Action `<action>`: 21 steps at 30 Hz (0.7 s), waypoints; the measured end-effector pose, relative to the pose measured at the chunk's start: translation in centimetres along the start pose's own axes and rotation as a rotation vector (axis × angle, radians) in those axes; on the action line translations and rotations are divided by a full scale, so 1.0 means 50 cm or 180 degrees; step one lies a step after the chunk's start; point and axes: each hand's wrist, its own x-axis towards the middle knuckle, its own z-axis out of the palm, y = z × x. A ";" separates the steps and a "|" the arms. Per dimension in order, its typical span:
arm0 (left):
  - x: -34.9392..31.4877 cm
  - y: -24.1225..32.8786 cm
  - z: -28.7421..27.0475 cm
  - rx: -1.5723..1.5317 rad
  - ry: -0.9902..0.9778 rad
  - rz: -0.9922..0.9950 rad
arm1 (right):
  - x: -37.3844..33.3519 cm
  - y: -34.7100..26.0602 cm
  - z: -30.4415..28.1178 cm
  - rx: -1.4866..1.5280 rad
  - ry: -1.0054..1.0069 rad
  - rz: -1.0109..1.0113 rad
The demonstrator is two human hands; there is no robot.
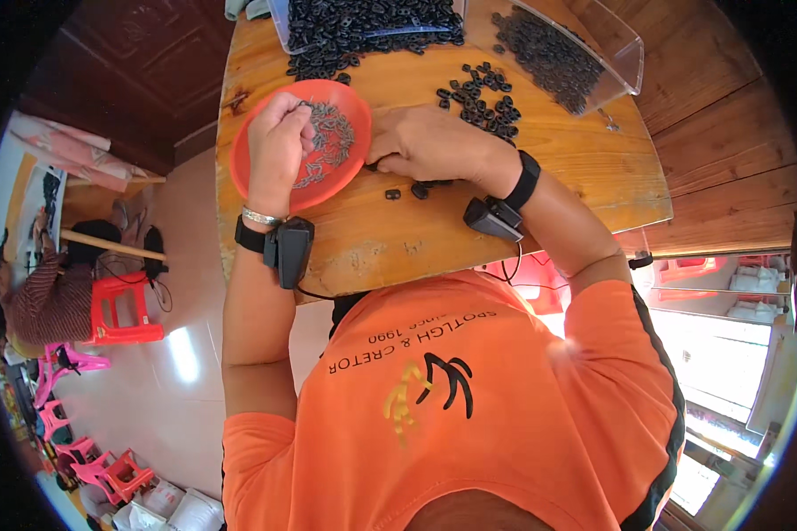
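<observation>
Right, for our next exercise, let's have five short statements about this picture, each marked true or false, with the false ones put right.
1. The left grip is over the red bowl. True.
2. Loose black pieces lie on the wooden table. True.
3. The bowl contains mostly yellow pieces. False: small grey pieces lie in it.
4. The right grip is left of the bowl. False: it is to the bowl's right.
5. Both wrists wear black straps. True.
</observation>
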 end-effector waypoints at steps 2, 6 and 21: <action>0.005 -0.005 -0.003 0.0146 0.0044 -0.0033 | 0.006 -0.003 0.010 -0.0143 0.0012 -0.0009; 0.007 -0.011 -0.008 0.0151 0.0068 -0.0068 | 0.007 -0.008 0.013 -0.0255 0.0214 -0.0112; -0.006 0.007 0.002 0.0024 0.0036 -0.0045 | -0.003 0.003 0.019 -0.0571 0.0159 -0.0007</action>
